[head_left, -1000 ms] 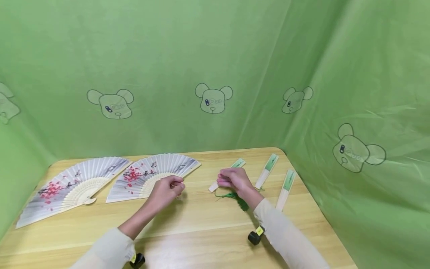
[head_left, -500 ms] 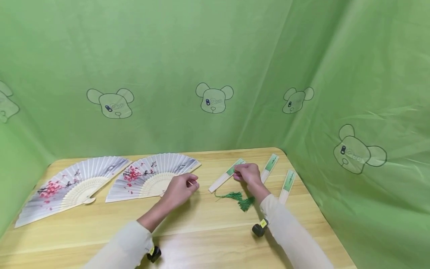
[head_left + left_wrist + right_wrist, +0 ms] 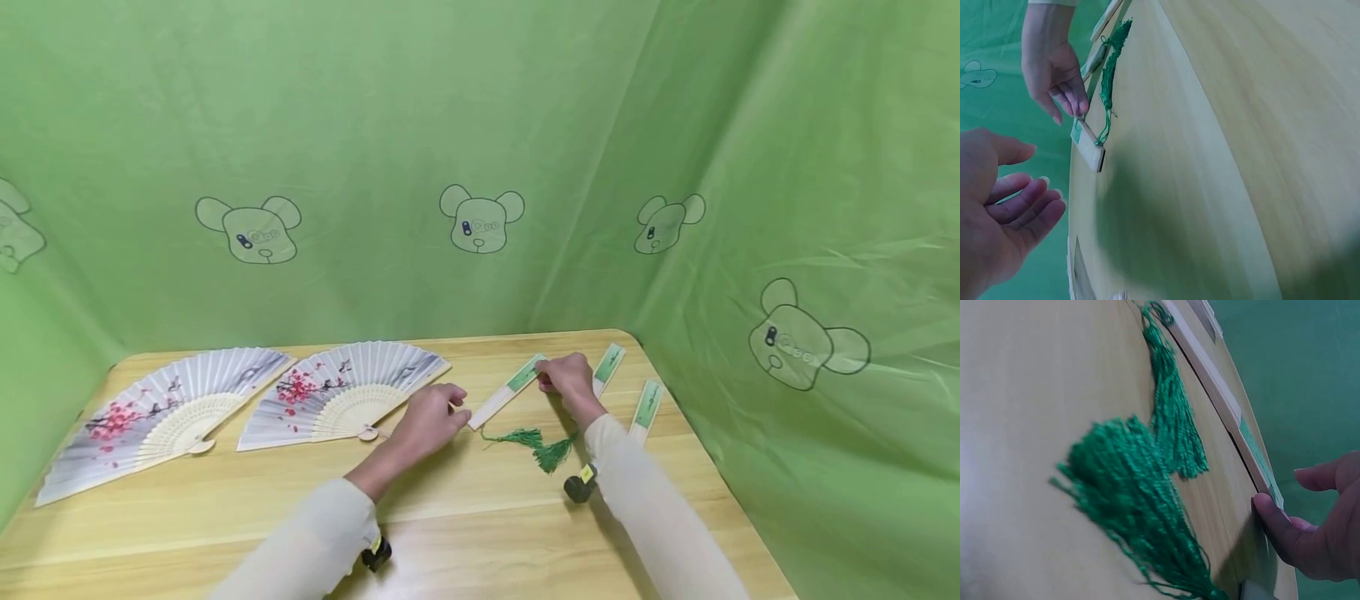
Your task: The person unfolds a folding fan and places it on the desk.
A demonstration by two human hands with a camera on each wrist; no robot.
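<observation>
The leftmost closed fan [image 3: 504,397] lies right of centre on the worktop [image 3: 465,533], its long axis running near-left to far-right. The right hand [image 3: 572,383] touches its far end, grip unclenched; the left hand [image 3: 430,423], loose and empty, is just beside its near end.

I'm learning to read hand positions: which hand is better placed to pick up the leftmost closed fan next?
Probably the right hand: its fingers seem to touch the green end of the closed fan. The left hand is near the pale end, but the left wrist view shows a gap.
</observation>
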